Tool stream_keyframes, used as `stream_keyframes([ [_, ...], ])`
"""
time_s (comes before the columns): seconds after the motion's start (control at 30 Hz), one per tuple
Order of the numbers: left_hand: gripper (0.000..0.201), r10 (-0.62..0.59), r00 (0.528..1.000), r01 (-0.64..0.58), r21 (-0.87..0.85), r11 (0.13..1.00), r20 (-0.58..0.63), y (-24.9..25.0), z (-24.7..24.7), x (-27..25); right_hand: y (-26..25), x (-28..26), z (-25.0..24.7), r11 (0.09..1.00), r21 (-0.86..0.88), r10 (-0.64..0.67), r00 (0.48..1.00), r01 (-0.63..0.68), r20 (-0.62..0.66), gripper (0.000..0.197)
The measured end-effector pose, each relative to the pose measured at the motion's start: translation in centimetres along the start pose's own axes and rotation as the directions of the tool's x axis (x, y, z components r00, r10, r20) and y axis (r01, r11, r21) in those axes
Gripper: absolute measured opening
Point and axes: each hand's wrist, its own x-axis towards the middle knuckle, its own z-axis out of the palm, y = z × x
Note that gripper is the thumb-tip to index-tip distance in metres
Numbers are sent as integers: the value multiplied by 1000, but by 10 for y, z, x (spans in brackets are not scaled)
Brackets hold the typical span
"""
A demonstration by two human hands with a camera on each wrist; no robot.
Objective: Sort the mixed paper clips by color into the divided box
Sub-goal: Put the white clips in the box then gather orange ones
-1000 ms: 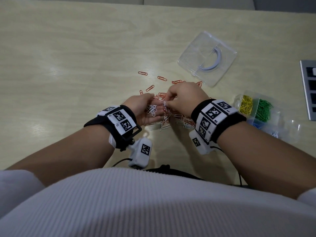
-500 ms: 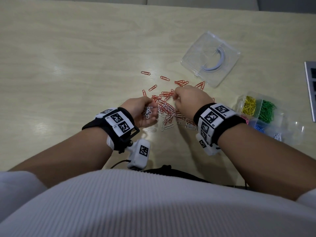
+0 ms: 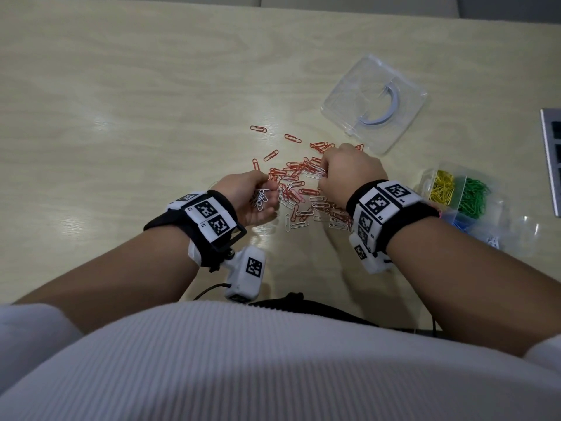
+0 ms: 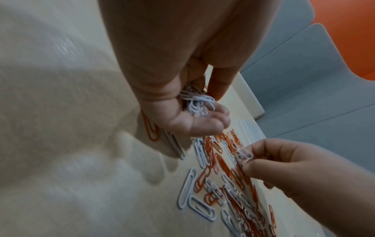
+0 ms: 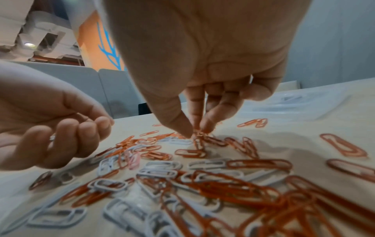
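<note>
The wooden table [image 3: 121, 117] carries the clear lid [image 3: 375, 106] at the far right and the divided box [image 3: 501, 221] at the near right, with yellow clips [image 3: 441, 188] and green clips [image 3: 472, 197] already sorted into adjacent compartments and blue ones just visible below them. The remaining pile of orange and white clips [image 3: 299, 196] lies between the hands. Compared with one second ago, the hands have separated: they were joined over the pile, and now stand apart. The left hand [image 3: 250, 197] is cupped, fingers curled around a bundle of white clips [image 4: 195, 100]. The right hand [image 3: 349, 171] has moved farther out and its fingertips [image 5: 199, 128] pinch at a clip on the pile; its colour cannot be determined. By judgement, white collection is proceeding clip by clip; orange remains unsorted.
</note>
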Motion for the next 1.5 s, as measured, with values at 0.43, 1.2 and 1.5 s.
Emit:
stream_keyframes([
  [0.43,28,4,998,0,67,998,-60,-6,-11,3,-21,-8,25,968,62,-247,969,245,20,28],
  [1.2,33,31,995,-30,7,1000,-100,-6,-28,0,-50,-8,20,935,-83,-348,938,346,-10,25],
  [1.5,33,8,996,-6,16,1000,-84,-7,-31,1,-55,-14,26,943,-135,-300,953,303,39,23],
])
